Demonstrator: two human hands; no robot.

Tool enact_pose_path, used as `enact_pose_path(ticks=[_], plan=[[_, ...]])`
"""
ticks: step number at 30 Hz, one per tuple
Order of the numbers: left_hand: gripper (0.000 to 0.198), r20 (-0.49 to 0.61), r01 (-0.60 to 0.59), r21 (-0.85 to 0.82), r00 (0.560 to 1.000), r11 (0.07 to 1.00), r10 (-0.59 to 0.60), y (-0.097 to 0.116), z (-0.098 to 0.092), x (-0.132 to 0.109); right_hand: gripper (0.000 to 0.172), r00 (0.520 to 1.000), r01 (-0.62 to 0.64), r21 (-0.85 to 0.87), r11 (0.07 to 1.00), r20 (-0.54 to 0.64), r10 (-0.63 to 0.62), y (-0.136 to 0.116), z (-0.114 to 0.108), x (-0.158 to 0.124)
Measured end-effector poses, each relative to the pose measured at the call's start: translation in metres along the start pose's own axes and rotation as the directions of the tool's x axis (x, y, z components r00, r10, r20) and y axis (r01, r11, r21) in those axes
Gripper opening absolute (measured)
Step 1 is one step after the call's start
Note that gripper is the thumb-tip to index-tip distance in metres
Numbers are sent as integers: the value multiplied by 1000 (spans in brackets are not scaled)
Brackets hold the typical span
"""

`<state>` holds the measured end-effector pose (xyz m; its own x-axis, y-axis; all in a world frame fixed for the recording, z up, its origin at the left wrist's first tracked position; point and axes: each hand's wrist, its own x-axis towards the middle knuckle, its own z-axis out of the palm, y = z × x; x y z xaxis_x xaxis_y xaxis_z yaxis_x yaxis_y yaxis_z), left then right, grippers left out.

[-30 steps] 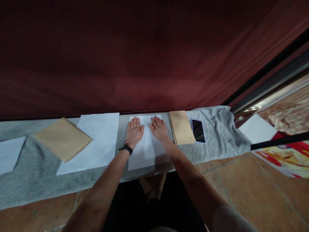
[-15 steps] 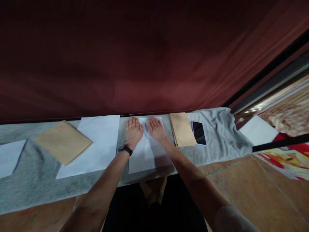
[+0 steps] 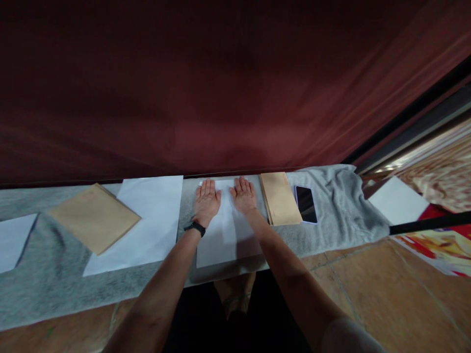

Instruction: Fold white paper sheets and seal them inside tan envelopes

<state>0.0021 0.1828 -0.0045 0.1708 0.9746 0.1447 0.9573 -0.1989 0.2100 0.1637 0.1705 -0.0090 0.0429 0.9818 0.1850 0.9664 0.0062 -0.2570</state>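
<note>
A sheet of white paper (image 3: 228, 242) lies on the grey cloth in front of me. My left hand (image 3: 207, 200) rests flat on its far left part, fingers stretched out and pointing away, a dark band on the wrist. Flat on the far right part of the same sheet lies my right hand (image 3: 243, 195), its fingers straight. Neither hand grips anything. Just right of the sheet is a small stack of brown envelopes (image 3: 281, 200).
Left of me, another brown stack (image 3: 95, 218) of envelopes lies across white paper (image 3: 154, 215). More white paper (image 3: 14, 240) is at the far left. A phone (image 3: 306, 203) lies right of the near envelopes on the grey cloth (image 3: 338, 211). A dark red curtain-like surface (image 3: 228, 98) rises behind.
Both hands stay flat on the paper and have shifted slightly to the right. The fingers of the right hand look a little closer together. The view has moved slightly.
</note>
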Motion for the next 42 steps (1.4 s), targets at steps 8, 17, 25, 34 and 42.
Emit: enact_pose_path(ticks=[8, 17, 25, 34, 42], plan=[[66, -45, 86, -8, 995, 996, -86, -18, -2, -14, 67, 993, -114, -22, 993, -19, 113, 14, -3, -10], [65, -141, 57, -94, 988, 994, -70, -21, -20, -61, 61, 995, 64, 40, 997, -75, -60, -4, -24, -85], [60, -94, -219, -87, 973, 972, 211, 9, -18, -166, 54, 979, 205, 52, 977, -33, -203, -29, -24, -176], [64, -133, -143, -36, 982, 989, 137, -8, -30, -201, 56, 988, 131, -42, 991, -76, -134, 1, -36, -201], [61, -132, -89, -42, 988, 995, 83, -22, -37, -223, 57, 982, 137, -3, 991, -131, -136, 26, -42, -222]])
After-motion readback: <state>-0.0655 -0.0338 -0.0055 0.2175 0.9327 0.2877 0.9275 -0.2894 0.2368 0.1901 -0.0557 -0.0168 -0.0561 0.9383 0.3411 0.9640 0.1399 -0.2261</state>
